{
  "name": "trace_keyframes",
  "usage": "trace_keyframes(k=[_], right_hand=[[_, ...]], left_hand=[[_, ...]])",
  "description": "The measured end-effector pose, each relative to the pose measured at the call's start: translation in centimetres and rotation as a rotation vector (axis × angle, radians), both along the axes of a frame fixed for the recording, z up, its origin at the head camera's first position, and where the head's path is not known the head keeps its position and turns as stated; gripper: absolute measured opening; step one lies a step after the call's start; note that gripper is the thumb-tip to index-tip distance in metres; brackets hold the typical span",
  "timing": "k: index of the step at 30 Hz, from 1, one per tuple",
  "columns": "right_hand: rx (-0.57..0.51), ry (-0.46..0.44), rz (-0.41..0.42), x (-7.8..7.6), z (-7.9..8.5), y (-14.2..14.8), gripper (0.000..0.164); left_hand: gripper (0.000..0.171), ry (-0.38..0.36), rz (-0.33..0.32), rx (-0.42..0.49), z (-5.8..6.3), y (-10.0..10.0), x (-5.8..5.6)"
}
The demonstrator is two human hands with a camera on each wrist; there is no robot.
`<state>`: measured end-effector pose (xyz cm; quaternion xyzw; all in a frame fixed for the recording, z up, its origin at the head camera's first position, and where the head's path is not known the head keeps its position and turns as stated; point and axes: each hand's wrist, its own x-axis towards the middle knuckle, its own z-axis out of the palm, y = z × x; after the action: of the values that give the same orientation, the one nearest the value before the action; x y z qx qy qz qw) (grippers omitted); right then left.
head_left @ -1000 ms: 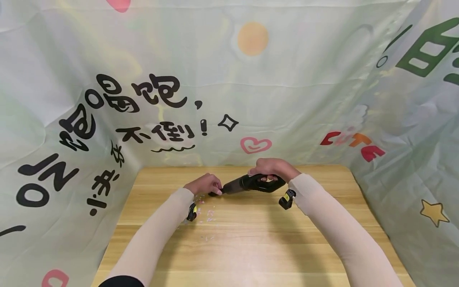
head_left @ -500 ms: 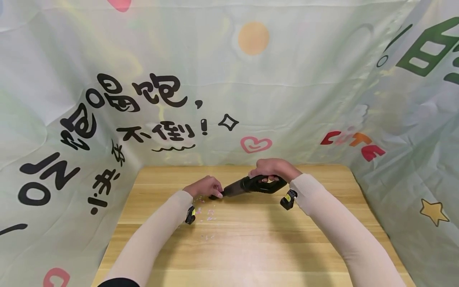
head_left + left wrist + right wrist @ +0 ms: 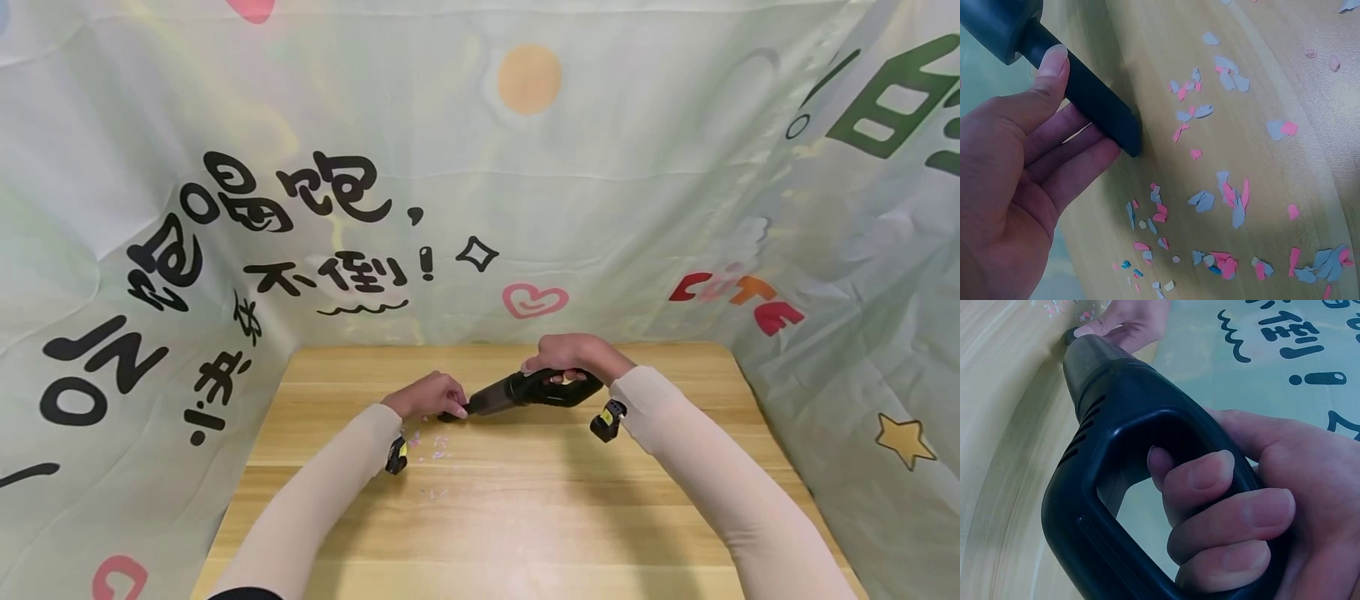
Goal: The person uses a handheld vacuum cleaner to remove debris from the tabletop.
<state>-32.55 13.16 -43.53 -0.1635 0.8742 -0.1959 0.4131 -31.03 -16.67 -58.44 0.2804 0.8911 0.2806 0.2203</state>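
A black handheld vacuum cleaner with a smoky see-through front slants down to the left over the table. My right hand grips its loop handle, fingers curled through the opening in the right wrist view. At the other end, my left hand holds the narrow black nozzle between thumb and fingers. The slanted nozzle tip is close to the tabletop; whether it touches I cannot tell. Scattered paper scraps, pink and pale blue-grey, lie on the wood beside the nozzle.
The wooden table is enclosed at the back and sides by a pale printed cloth with black characters. More scraps lie toward the table's front left, partly behind the left forearm in the head view.
Both hands and the vacuum cleaner have shifted very slightly toward the front of the table, the right hand also a little to the right. Both grips look the same.
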Motion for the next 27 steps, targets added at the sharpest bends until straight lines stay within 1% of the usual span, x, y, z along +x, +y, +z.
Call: trace_keyframes(k=[4,7,12,17,22,27], right_hand=[[0.000,0.007,0.009,0.18,0.07,0.03,0.053],[-0.001,0.019,0.011,0.32,0.00,0.07,0.053],[-0.001,0.023,0.015,0.54,-0.11,0.09,0.054],[0.000,0.028,0.026,0.62,-0.28,0.10,0.055],[0.003,0.030,0.023,0.72,-0.32,0.17,0.056],[-0.005,0.013,0.018,0.75,-0.34,0.28,0.057]], left_hand=[[0.020,-0.027,0.012,0.020,0.22,0.10,0.39],[0.021,-0.042,0.019,0.018,0.10,0.11,0.56],[0.021,-0.022,0.005,0.007,-0.42,0.06,0.51],[0.021,0.000,-0.019,0.003,-0.63,-0.07,0.53],[0.022,0.004,-0.024,0.016,-0.74,-0.01,0.66],[0.022,0.001,-0.017,0.009,-0.50,0.18,0.95]])
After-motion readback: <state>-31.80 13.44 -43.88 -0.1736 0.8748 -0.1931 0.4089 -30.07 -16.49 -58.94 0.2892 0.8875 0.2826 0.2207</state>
